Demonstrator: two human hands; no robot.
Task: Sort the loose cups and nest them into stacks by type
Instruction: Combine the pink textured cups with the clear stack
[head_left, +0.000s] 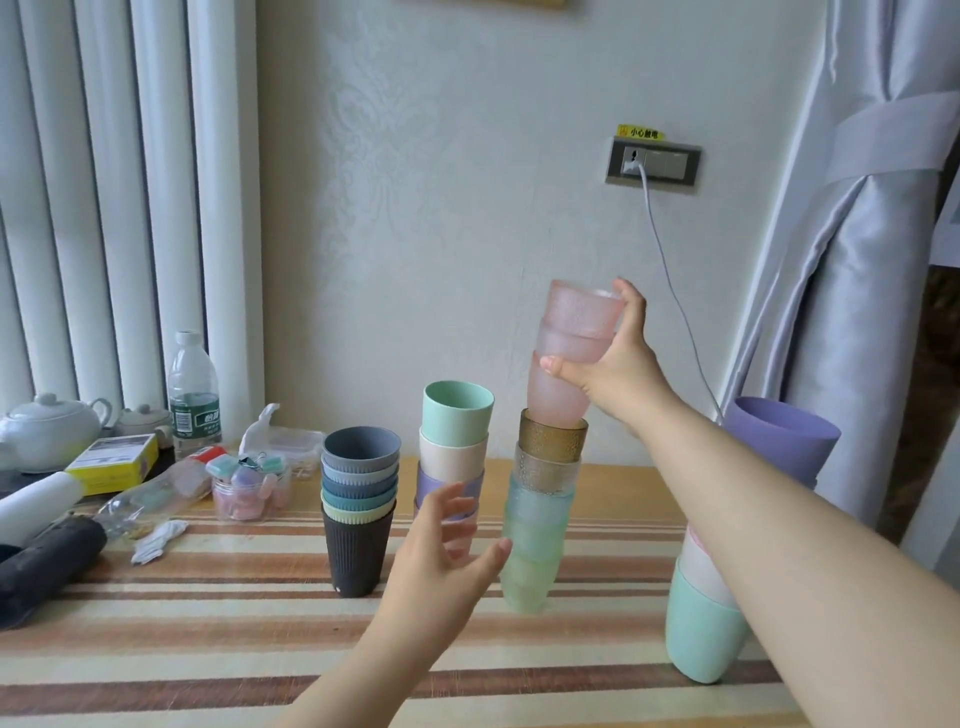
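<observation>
On the striped surface (234, 623), a ribbed grey stack (359, 506) stands at nine o'clock. The left hand (447, 540), fingers spread and empty, hovers beside the textured stack (537, 525), likely steadying. At two o'clock, the right hand (610, 364) grips pink cups (569, 358), nesting them on top.

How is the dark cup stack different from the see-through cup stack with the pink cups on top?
The dark ribbed stack is solid grey, blue and black, while the see-through stack is bumpy and clear in green, amber and pink. The ribbed stack is shorter; the see-through stack rises much taller. No hand touches the ribbed stack, but the right hand grips the see-through stack's pink cups. Both stand upright on the striped table.
</observation>
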